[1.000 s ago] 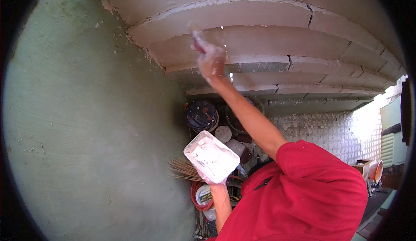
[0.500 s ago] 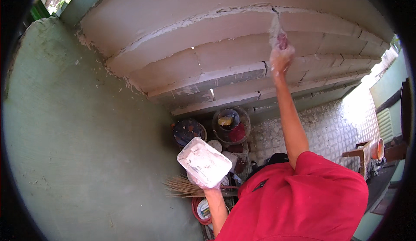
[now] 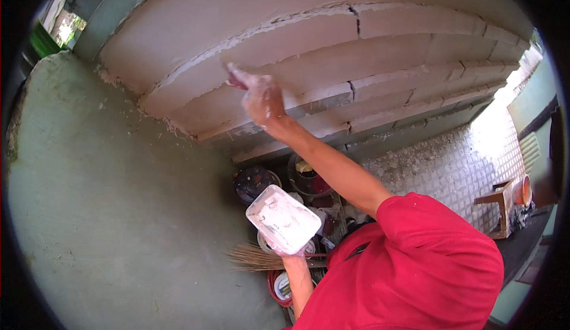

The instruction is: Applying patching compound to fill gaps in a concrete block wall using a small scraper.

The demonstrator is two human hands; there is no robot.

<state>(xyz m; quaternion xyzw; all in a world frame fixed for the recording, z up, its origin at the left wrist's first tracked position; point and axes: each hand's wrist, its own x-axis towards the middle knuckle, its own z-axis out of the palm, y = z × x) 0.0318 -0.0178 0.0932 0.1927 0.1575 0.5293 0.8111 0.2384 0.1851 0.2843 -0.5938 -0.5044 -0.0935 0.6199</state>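
Note:
My left hand (image 3: 292, 257) holds up a white rectangular tray (image 3: 258, 225) from below, its fingers mostly hidden under it. Pale wet plaster (image 3: 284, 212) lies inside the tray. My right hand (image 3: 263, 101), smeared with white, is closed round the reddish handle of a small trowel (image 3: 237, 79). Motion blurs the trowel, and I cannot tell whether its blade touches the block wall (image 3: 309, 36). That wall has stepped courses, a ragged plaster line along the upper joint and dark vertical gaps between some blocks.
A green plastered wall (image 3: 119, 211) rises on the left. Below stand a dark lidded bucket (image 3: 254, 182) and a round tub (image 3: 295, 172), partly behind my right arm. A stick broom (image 3: 255, 257) lies beside my left forearm. At the right, a wooden stool (image 3: 503, 208) stands on the tiled floor (image 3: 439, 169).
My right hand has swept left and somewhat down with the trowel, away from the vertical gap in the upper course. My left hand and the tray have barely moved.

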